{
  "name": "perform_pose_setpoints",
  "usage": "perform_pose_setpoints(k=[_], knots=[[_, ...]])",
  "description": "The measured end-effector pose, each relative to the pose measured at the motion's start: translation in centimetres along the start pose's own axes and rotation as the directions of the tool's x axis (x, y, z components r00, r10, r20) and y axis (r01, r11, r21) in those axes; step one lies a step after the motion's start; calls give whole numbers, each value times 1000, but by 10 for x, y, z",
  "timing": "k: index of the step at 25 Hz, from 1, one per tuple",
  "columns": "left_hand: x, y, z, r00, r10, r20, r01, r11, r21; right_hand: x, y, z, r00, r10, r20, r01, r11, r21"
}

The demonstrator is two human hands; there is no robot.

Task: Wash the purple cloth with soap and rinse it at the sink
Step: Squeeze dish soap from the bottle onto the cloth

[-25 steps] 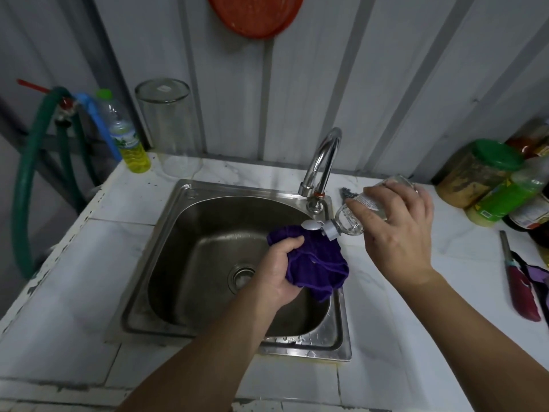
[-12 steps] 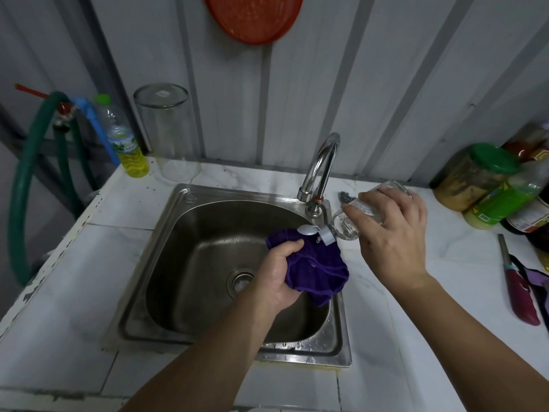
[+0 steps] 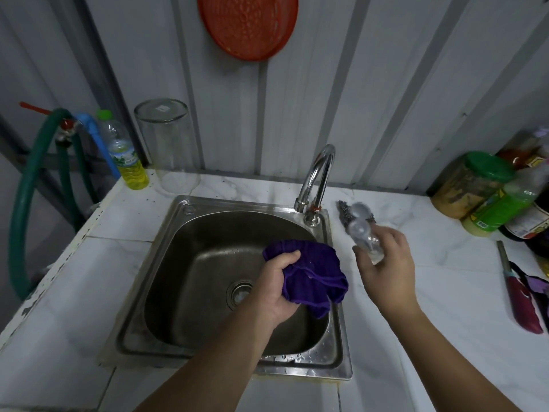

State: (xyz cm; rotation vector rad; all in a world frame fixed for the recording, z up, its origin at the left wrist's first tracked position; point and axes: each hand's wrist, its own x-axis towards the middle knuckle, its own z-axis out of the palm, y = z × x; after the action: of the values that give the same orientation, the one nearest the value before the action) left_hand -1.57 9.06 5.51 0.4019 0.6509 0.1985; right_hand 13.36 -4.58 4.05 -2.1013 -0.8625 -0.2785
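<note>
White tiled counter (image 3: 98, 281) spans the frame, steel sink (image 3: 190, 295) set into it, drain (image 3: 239, 293) at the basin centre. Curved chrome tap (image 3: 316, 178) stands at the sink's back right corner; no water seen running. Green hose (image 3: 25, 197) loops off the counter's left edge beside a blue pipe fitting (image 3: 92, 135). Orange plastic basket (image 3: 248, 23) hangs on the corrugated wall above. Upturned clear glass container (image 3: 166, 144) sits at the back left, next to a bottle of yellow liquid (image 3: 123, 153). Cluster of jars and bottles far right, incl. a green-lidded jar (image 3: 472, 185); a red-handled tool (image 3: 518, 295) lies near the right edge. Left hand (image 3: 277, 288) is over the right half of the basin, fingers curled tight around the bunched purple cloth (image 3: 315, 275), which hangs above the sink's right rim. Right hand (image 3: 384, 269) is over the counter just right of the sink, fingers wrapped around a small clear soap bottle (image 3: 367, 237), blurred, flip cap open, cap end pointing up and away from the cloth. Bottle and cloth are apart.
</note>
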Motion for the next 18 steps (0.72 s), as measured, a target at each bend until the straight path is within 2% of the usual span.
perform_pose_setpoints(k=[1,3,6,10,18], knots=[[-2,1,-1,1000,3,-1,-3,1000,2,-9,6,1,988,152,2,-152,986,68],[-4,4,-2,1000,1,-20,0,1000,9,-29,21,4,918,396,27,-396,908,138],[-7,6,-2,999,13,-48,-13,1000,7,-54,38,7,818,569,81,-575,809,126],[-7,6,-1,998,45,-43,-45,999,8,-68,48,11,760,636,135,-647,759,74],[-1,-4,7,998,55,-32,-55,998,1,-67,50,9,766,610,204,-635,767,92]])
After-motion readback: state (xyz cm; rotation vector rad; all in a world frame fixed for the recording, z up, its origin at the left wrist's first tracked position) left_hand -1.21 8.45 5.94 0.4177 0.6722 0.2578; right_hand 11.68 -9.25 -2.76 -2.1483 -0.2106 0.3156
